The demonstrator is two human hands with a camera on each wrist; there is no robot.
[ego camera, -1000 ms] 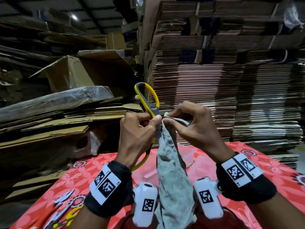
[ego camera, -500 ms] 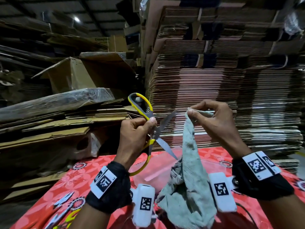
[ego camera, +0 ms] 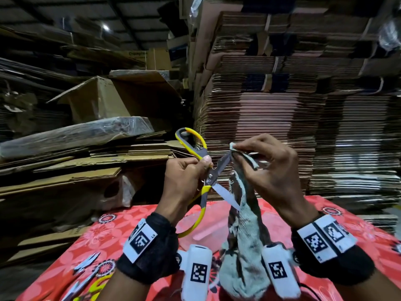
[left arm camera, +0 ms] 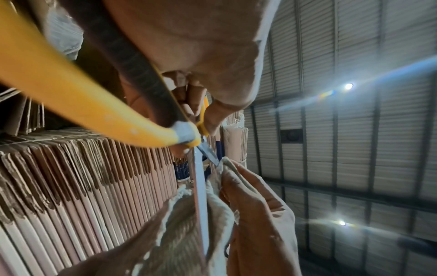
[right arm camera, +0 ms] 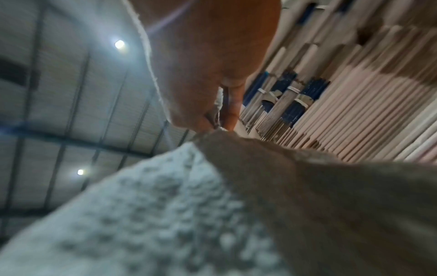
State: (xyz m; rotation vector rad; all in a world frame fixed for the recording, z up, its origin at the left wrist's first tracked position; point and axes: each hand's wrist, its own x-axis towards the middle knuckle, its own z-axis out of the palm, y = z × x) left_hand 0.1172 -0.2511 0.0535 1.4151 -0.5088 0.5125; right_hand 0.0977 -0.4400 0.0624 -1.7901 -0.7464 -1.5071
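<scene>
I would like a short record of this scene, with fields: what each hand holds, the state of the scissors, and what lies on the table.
left hand: grips the scissors near their yellow-grey handles
scissors state: blades open, held above the table
right hand: pinches the top edge of the grey cloth
cloth position: hangs down from the pinch, top edge at the upper blade's tip
table: red flowered cover; second pair of scissors lies near left
background: stacks of flat cardboard

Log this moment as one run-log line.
left hand: grips scissors, blades open | right hand: pinches grey cloth at upper blade tip | phase: likely wiping blade | second scissors on red tablecloth
</scene>
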